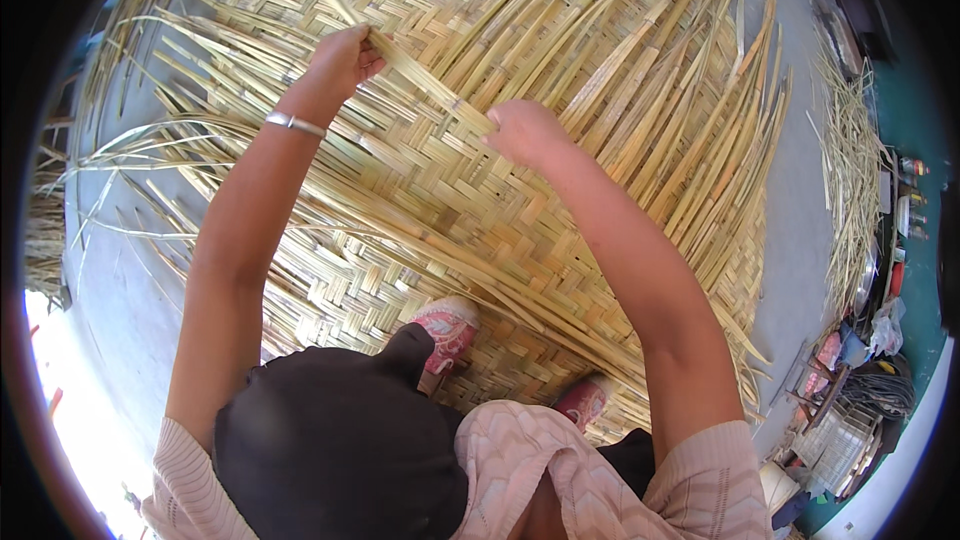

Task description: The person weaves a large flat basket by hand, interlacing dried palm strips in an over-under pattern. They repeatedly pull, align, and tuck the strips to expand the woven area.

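Observation:
A pale split cane strip (425,83) runs slantwise from the upper left, and its far part is smeared by motion. My left hand (346,60), with a silver bangle on the wrist, is closed round its middle. Farther right, my right hand (522,130) grips the strip's near end in a fist. Both hands are above a large woven cane mat (440,175) with a herringbone pattern. Many loose cane strips (650,105) fan out over the mat on the right, and more long strips (245,75) stick out past its left side.
My pink shoes (447,330) stand on the near part of the mat. Grey floor (115,270) borders it. A heap of thin cane shreds (848,155) lies at the right, and a wire basket (835,440) with clutter sits at the lower right. More cane (135,15) lies upper left.

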Motion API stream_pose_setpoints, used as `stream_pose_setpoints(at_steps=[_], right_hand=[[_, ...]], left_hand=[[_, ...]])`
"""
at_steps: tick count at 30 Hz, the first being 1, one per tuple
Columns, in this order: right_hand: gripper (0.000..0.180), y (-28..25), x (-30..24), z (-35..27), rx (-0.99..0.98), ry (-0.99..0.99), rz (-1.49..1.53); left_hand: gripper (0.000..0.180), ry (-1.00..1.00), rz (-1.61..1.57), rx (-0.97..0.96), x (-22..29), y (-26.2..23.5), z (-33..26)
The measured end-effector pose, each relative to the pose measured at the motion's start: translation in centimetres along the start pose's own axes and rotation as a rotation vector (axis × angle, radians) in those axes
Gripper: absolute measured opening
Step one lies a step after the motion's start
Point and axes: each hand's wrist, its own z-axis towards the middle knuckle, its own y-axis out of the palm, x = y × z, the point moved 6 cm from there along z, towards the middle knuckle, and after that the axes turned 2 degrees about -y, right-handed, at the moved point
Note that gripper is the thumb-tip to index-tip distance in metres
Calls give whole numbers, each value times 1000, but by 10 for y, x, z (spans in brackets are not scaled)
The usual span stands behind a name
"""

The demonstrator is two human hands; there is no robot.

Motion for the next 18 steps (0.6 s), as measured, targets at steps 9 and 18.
stream_pose_setpoints(at_steps=[9,18], right_hand=[[16,-1,-14,-32,363,124,35],[15,-3,-2,-29,302,368,206]], left_hand=[[39,710,928,-797,49,199,-65],[54,187,1057,-256,7,117,12]])
